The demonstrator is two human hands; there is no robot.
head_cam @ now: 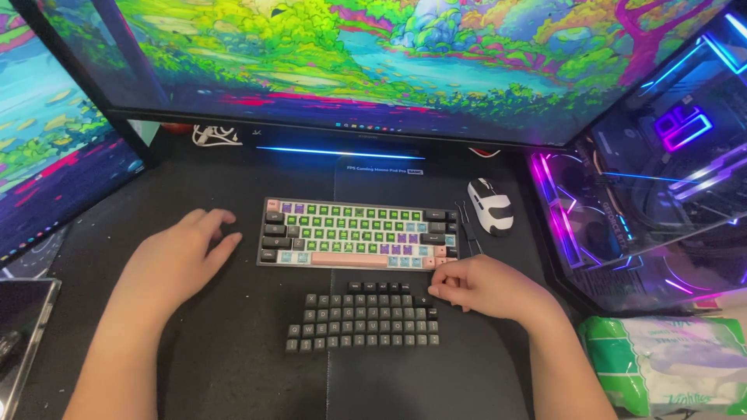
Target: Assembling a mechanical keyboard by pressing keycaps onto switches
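The keyboard [358,235] lies flat in the middle of the black desk mat [233,350], and all places here are told from it. It is a compact one with green, purple, light blue and dark caps, a red cap in its far left corner and a long pink bar in its near row. The left hand [175,260] rests palm down on the mat just beside the left edge of the keyboard; its fingers are loosely bent and spread, not closed on anything, and the fingertips [222,225] reach close to the left side of the case, but I cannot tell if they touch it. The right hand [482,288] lies at the near right corner of the keyboard, with the fingers curled inward; the fingertips [436,289] are at a small dark keycap, yet it is too small to say if they pinch it. Just in front of the keyboard, on the near side, a group of loose dark keycaps [362,320] is laid out in about 5 tidy rows, touching one another. Right of the keyboard, a thin black tool [468,229] lies along its right edge, and a white and black mouse [491,206] sits a little beyond it. Behind the keyboard stands a wide monitor [389,54] with a colourful landscape picture.
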